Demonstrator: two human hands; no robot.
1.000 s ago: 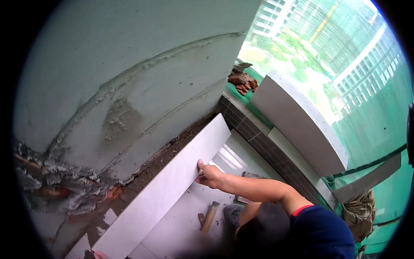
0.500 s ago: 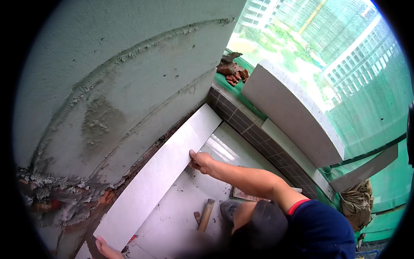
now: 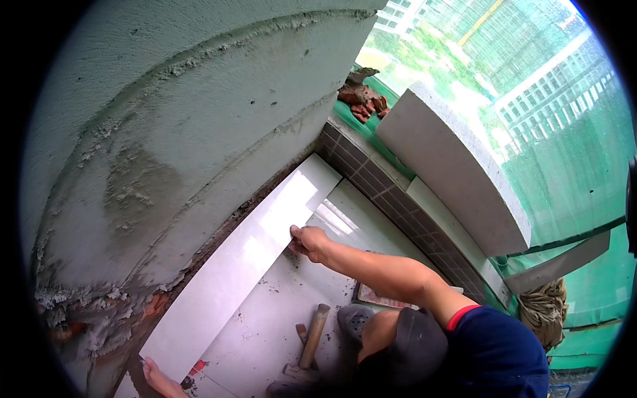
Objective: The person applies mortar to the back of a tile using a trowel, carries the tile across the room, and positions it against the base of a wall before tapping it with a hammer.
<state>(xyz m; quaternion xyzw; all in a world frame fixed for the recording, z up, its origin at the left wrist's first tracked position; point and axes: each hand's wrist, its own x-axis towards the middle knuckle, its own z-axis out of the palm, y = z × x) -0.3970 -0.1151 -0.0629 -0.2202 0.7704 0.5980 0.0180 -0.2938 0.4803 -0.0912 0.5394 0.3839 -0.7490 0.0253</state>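
A long white tile strip [image 3: 225,292] runs along the foot of the bare plaster wall, its far end in the corner. My right hand [image 3: 308,241] grips its right edge near the middle, thumb on top and fingers curled under. My left hand [image 3: 159,380] holds the near end at the lower left, thumb over the edge; its other fingers are partly hidden. Under and beside the strip lies a pale tiled floor [image 3: 245,331] scattered with crumbs of debris. A wooden-handled hammer [image 3: 314,337] lies on it, next to my shoe [image 3: 355,322].
Rough broken masonry [image 3: 99,338] edges the wall's foot. A low dark-tiled ledge [image 3: 371,176] carries brick rubble [image 3: 361,99] and a thick pale block [image 3: 458,166]. Green netting [image 3: 564,172] hangs behind. A brown sack [image 3: 544,312] sits at the right.
The strip has tilted slightly and now shows bright reflections on its far half. Both hands keep their hold, with the left shifted a little. More of the hammer has come into view.
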